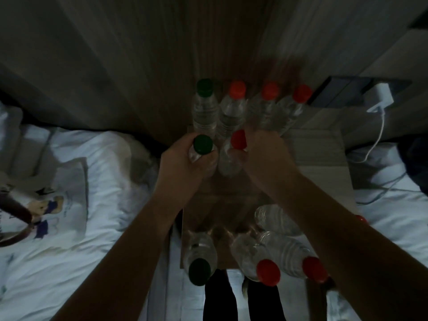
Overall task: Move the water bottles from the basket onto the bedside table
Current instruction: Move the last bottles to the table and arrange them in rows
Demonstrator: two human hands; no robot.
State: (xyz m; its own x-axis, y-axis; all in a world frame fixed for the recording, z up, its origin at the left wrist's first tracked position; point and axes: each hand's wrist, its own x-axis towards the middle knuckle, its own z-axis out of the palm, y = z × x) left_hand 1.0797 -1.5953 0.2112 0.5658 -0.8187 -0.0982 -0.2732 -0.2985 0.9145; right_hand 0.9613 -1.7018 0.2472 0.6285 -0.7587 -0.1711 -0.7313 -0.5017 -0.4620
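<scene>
Dim room, view looking down. White bedding [97,228] fills the left side, with a cartoon-printed cloth [58,193] lying on it; more white bedding [393,218] on the right. Between them stands the wooden bedside table [319,158], against a dark panelled wall. Both bare forearms reach in from the bottom edge over the table. Left hand [183,165] has its fingers and thumb curled round the neck of an upright green-capped bottle [203,144]. Right hand [261,154] is wrapped round an upright red-capped bottle [238,140] just beside it; the two bottles are nearly touching, and whether their bases rest on the tabletop cannot be told. Behind them, a back row of four bottles [231,114] stands on the table by the wall: one green cap, three red. At the table's near edge, three more bottles [200,251]: one green cap, two red. A further clear bottle [275,218] is partly hidden by the right arm. A dark curved rim [14,218] at the far left is too dim to identify. Small white charger [379,98] with cable, back right.
</scene>
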